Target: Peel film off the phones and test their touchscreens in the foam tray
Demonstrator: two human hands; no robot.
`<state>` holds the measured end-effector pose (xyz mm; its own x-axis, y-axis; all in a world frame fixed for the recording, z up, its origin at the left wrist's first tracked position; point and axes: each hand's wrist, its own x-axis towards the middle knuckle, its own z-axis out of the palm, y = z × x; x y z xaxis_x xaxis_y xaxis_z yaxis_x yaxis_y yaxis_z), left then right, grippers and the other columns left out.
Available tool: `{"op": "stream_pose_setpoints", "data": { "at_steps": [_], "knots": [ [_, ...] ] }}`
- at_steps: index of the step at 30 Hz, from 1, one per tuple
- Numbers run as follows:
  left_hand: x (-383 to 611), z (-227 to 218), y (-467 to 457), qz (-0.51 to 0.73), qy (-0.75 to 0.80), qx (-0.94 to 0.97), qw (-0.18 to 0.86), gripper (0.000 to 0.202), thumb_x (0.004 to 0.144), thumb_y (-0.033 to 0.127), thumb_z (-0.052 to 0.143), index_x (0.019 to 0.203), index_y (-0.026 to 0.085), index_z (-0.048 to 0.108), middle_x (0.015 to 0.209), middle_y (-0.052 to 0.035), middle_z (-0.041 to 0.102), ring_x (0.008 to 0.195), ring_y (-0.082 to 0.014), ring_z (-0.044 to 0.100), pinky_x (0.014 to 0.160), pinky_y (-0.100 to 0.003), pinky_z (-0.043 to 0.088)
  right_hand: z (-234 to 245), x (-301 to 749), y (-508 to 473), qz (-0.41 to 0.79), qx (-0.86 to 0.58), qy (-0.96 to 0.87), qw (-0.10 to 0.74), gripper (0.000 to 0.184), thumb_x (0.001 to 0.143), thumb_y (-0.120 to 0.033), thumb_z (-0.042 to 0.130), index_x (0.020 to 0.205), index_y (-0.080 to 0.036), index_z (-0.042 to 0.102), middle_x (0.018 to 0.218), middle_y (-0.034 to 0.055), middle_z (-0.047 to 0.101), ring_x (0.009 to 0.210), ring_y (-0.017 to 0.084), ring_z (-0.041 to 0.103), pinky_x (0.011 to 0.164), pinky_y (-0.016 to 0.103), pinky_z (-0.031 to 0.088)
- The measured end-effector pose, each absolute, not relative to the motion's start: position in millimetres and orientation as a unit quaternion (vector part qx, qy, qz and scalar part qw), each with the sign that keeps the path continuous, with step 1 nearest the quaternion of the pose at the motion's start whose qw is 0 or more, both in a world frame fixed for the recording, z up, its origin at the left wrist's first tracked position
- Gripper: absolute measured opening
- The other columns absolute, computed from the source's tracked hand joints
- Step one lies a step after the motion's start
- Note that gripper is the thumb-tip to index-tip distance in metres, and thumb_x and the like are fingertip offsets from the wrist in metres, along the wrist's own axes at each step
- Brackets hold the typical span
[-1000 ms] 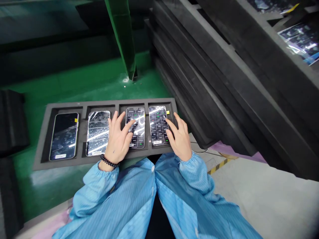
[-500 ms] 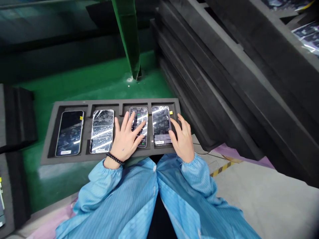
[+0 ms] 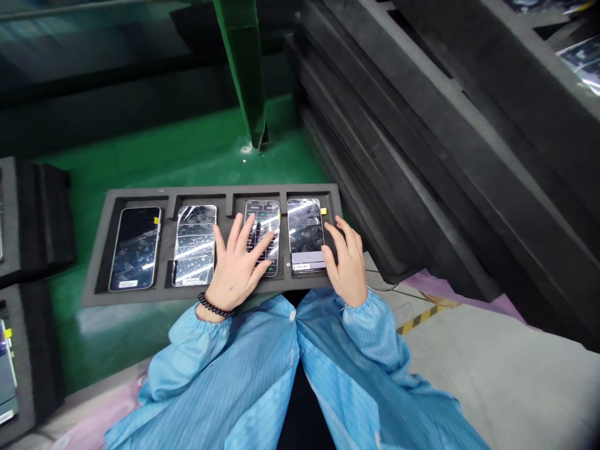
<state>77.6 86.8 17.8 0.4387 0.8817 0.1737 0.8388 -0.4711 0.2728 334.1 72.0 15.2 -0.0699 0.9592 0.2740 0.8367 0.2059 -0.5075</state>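
Observation:
A black foam tray [image 3: 159,297] holds several smartphones in separate slots. With fingers spread, my left hand [image 3: 237,269] lies over the lower left of a smartphone with a lit grid on its screen [image 3: 266,250]; whether it presses the glass I cannot tell. My right hand [image 3: 345,262] is beside the right edge of the rightmost smartphone [image 3: 305,231], fingers apart and holding nothing. That phone shows a pale panel low on its screen and a yellow tab at its side. Left of my left hand lies a phone with a reflective screen [image 3: 194,240]. A dark-screened phone [image 3: 134,250] fills the leftmost slot.
Tall stacks of black foam trays [image 3: 398,125] rise on the right. More foam trays [image 3: 28,231] stand at the left edge, one with a phone in it. Behind the tray, a green post [image 3: 241,75] meets the green tabletop [image 3: 187,165].
A pale panel now shows near the bottom of the rightmost phone's screen, and text higher up. My right fingers have shifted slightly off its edge. The view has moved a little.

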Motion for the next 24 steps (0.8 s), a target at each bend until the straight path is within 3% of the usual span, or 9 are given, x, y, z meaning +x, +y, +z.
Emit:
{"op": "stream_pose_setpoints", "data": {
  "at_steps": [7, 13, 19, 21, 23, 24],
  "knots": [
    [73.6, 18.1, 85.6, 0.165, 0.527, 0.830, 0.071, 0.053, 0.105, 0.044, 0.030, 0.153, 0.026, 0.040, 0.167, -0.0150, 0.013, 0.154, -0.0393, 0.008, 0.118, -0.073, 0.005, 13.8, 333.6, 68.6, 0.096, -0.617, -0.720, 0.303, 0.041, 0.102, -0.029, 0.042, 0.142, -0.021, 0.048, 0.148, 0.0141, 0.049, 0.135, 0.028, 0.048, 0.111, 0.050, 0.043],
    [79.1, 16.2, 84.9, 0.135, 0.520, 0.838, 0.091, 0.051, 0.104, 0.046, 0.031, 0.151, 0.030, 0.042, 0.167, -0.0120, 0.012, 0.155, -0.0369, 0.008, 0.119, -0.072, 0.002, 13.6, 335.3, 68.4, 0.094, -0.616, -0.718, 0.309, 0.041, 0.101, -0.028, 0.043, 0.142, -0.022, 0.049, 0.148, 0.0136, 0.049, 0.135, 0.028, 0.048, 0.109, 0.050, 0.044],
    [18.2, 26.2, 89.8, 0.216, 0.687, 0.691, 0.051, 0.058, 0.101, 0.044, 0.033, 0.154, 0.020, 0.035, 0.165, -0.0153, 0.019, 0.154, -0.0387, 0.011, 0.121, -0.069, 0.008, 20.2, 321.8, 50.2, 0.063, -0.592, -0.705, 0.385, 0.042, 0.098, -0.021, 0.046, 0.139, -0.024, 0.051, 0.139, 0.0120, 0.058, 0.128, 0.027, 0.055, 0.105, 0.048, 0.046],
    [-20.3, 28.1, 92.8, 0.213, 0.781, 0.586, 0.014, 0.066, 0.100, 0.044, 0.032, 0.155, 0.007, 0.029, 0.163, -0.0224, 0.018, 0.152, -0.0437, 0.013, 0.119, -0.072, 0.013, 18.7, 310.7, 42.1, 0.067, -0.574, -0.705, 0.412, 0.043, 0.096, -0.019, 0.047, 0.138, -0.025, 0.052, 0.135, 0.0113, 0.061, 0.125, 0.026, 0.057, 0.103, 0.047, 0.048],
    [-53.7, 28.2, 94.0, 0.203, 0.832, 0.515, 0.042, 0.078, 0.099, 0.052, 0.025, 0.155, -0.002, 0.020, 0.164, -0.0240, 0.015, 0.152, -0.0432, 0.009, 0.124, -0.063, 0.012, 14.5, 300.1, 38.3, 0.068, -0.561, -0.709, 0.422, 0.043, 0.095, -0.018, 0.047, 0.137, -0.026, 0.053, 0.131, 0.0105, 0.063, 0.120, 0.026, 0.060, 0.100, 0.045, 0.050],
    [-66.1, 27.7, 93.8, 0.203, 0.841, 0.495, 0.084, 0.080, 0.099, 0.056, 0.019, 0.156, -0.001, 0.017, 0.164, -0.0219, 0.016, 0.153, -0.0409, 0.012, 0.125, -0.058, 0.015, 12.0, 296.1, 38.8, 0.063, -0.559, -0.711, 0.422, 0.042, 0.095, -0.018, 0.047, 0.136, -0.026, 0.054, 0.130, 0.0102, 0.064, 0.118, 0.026, 0.061, 0.098, 0.044, 0.051]
  ]
}}
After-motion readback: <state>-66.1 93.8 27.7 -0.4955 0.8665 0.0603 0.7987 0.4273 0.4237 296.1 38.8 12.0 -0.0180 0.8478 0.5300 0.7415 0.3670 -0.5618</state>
